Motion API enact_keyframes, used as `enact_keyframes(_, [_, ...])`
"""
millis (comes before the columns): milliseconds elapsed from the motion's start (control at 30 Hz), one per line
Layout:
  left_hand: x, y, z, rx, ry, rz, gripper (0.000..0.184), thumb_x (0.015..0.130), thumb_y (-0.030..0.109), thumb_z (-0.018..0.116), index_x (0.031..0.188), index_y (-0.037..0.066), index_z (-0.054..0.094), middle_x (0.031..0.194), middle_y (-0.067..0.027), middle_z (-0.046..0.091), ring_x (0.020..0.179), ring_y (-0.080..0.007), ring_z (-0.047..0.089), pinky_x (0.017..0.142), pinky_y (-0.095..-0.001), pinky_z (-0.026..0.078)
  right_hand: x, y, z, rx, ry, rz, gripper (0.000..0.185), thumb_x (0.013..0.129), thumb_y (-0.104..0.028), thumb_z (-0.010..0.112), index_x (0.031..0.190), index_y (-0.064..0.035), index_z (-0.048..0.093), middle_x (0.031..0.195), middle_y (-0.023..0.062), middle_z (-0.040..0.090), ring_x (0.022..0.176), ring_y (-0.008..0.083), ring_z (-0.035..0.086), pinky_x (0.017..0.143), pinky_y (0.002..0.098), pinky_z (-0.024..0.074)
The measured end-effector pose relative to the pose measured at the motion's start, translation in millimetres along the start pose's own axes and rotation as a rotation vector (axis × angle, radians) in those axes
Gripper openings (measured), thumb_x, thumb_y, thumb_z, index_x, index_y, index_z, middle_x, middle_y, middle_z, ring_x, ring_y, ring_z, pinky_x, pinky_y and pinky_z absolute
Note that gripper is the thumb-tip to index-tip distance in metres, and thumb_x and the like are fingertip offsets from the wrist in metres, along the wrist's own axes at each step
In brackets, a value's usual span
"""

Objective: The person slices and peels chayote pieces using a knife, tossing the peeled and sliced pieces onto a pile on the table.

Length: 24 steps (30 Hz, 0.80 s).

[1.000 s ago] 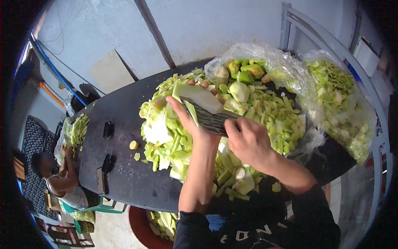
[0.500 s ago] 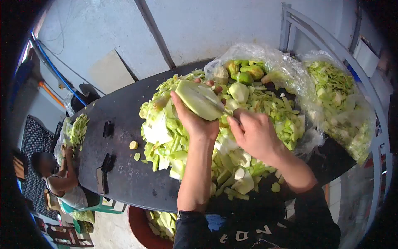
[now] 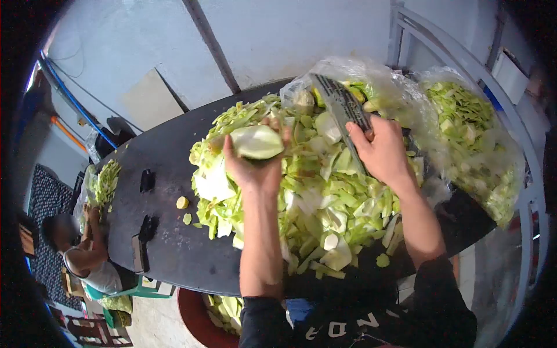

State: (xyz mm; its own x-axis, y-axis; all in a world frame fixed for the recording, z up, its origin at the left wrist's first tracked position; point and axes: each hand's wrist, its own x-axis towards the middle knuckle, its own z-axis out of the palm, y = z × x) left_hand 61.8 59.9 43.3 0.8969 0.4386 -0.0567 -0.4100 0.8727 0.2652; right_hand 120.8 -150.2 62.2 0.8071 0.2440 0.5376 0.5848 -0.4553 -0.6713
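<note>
Against a pale wall (image 3: 307, 35), a dark table (image 3: 174, 243) bears a heap of cut green pieces (image 3: 342, 200), above which the left hand (image 3: 255, 173) cups a pale green fruit (image 3: 256, 142) in curled fingers while the right hand (image 3: 381, 151), wrapped around a broad knife (image 3: 342, 104), holds it apart from the fruit.

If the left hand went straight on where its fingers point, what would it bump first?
Probably the heap of green peelings just beyond the left hand, though it might pass above them: depth is unclear.
</note>
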Motion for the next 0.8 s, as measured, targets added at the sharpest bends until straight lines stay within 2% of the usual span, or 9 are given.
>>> enact_keyframes(233, [-116,123,-53,0.455,0.158,0.49,0.051,0.087,0.025,0.058,0.129,-0.002,0.047,0.128,-0.0217,0.055,0.116,-0.0356,0.055,0.091,-0.0471,0.049,8,3,-69,0.224,0.266,0.22,0.031,0.087,-0.024,0.07,0.073,0.0011,0.06,0.054,0.0012,0.055,0.047,0.0071,0.051,0.045,0.0279,0.0387])
enact_keyframes(267, [-144,149,-82,0.621,0.049,0.624,0.05,0.088,0.023,0.058,0.128,-0.005,0.046,0.128,-0.0239,0.053,0.116,-0.0366,0.055,0.091,-0.0468,0.05,8,5,-80,0.235,0.29,0.239,0.031,0.088,-0.025,0.069,0.071,-0.0012,0.06,0.054,-0.0004,0.055,0.046,0.0064,0.05,0.044,0.0272,0.0378])
enact_keyframes(367, [-233,187,-146,1.025,0.565,1.07,0.049,0.086,0.017,0.057,0.127,-0.007,0.046,0.12,-0.0257,0.056,0.113,-0.0353,0.056,0.091,-0.0432,0.051,7,11,-108,0.247,0.37,0.229,0.028,0.09,-0.027,0.069,0.076,-0.0058,0.058,0.053,-0.0022,0.051,0.045,0.0064,0.048,0.044,0.0233,0.035])
enact_keyframes(400, [-264,212,-180,0.795,0.507,1.069,0.047,0.085,0.016,0.058,0.123,-0.008,0.047,0.118,-0.0255,0.056,0.109,-0.0343,0.058,0.09,-0.0414,0.052,7,12,-116,0.217,0.393,0.21,0.028,0.09,-0.027,0.069,0.075,-0.0059,0.057,0.052,-0.0023,0.051,0.045,0.0065,0.048,0.044,0.0234,0.0352])
enact_keyframes(467, [-324,246,-265,1.066,0.676,1.212,0.035,0.085,0.019,0.055,0.108,-0.007,0.054,0.105,-0.0198,0.061,0.094,-0.0308,0.062,0.081,-0.0374,0.054,6,14,-125,0.193,0.416,0.192,0.028,0.09,-0.027,0.069,0.075,-0.0061,0.057,0.052,-0.0024,0.051,0.045,0.0065,0.048,0.044,0.0235,0.0355])
enact_keyframes(533, [-379,250,-344,1.272,0.985,1.081,0.029,0.086,0.024,0.054,0.097,-0.002,0.058,0.09,-0.014,0.062,0.081,-0.0276,0.062,0.071,-0.0364,0.054,5,15,-129,0.214,0.454,0.171,0.029,0.089,-0.028,0.069,0.074,-0.0066,0.057,0.052,-0.0024,0.051,0.046,0.0065,0.048,0.044,0.0235,0.0359])
enact_keyframes(633, [-418,201,-413,1.322,1.167,0.696,0.039,0.086,0.033,0.054,0.104,0.0,0.058,0.094,-0.0132,0.062,0.084,-0.0278,0.061,0.072,-0.0379,0.053,5,21,-129,0.283,0.452,0.119,0.032,0.089,-0.028,0.069,0.069,-0.0073,0.056,0.051,-0.0026,0.051,0.045,0.0061,0.048,0.044,0.0241,0.0354])
enact_keyframes(733, [-431,137,-438,1.323,0.887,0.351,0.049,0.086,0.043,0.054,0.112,0.002,0.059,0.098,-0.0124,0.062,0.087,-0.0281,0.061,0.073,-0.0393,0.052,-1,14,-132,0.288,0.458,0.127,0.034,0.089,-0.027,0.069,0.066,-0.007,0.056,0.05,-0.0028,0.051,0.044,0.0053,0.047,0.044,0.0243,0.0347])
enact_keyframes(800, [-399,94,-360,1.117,0.841,0.345,0.057,0.087,0.048,0.051,0.121,0.003,0.055,0.106,-0.0132,0.061,0.093,-0.0296,0.061,0.076,-0.0432,0.052,-1,13,-136,0.282,0.441,0.136,0.033,0.089,-0.027,0.069,0.066,-0.0069,0.056,0.05,-0.0027,0.051,0.044,0.0051,0.047,0.043,0.0241,0.0346])
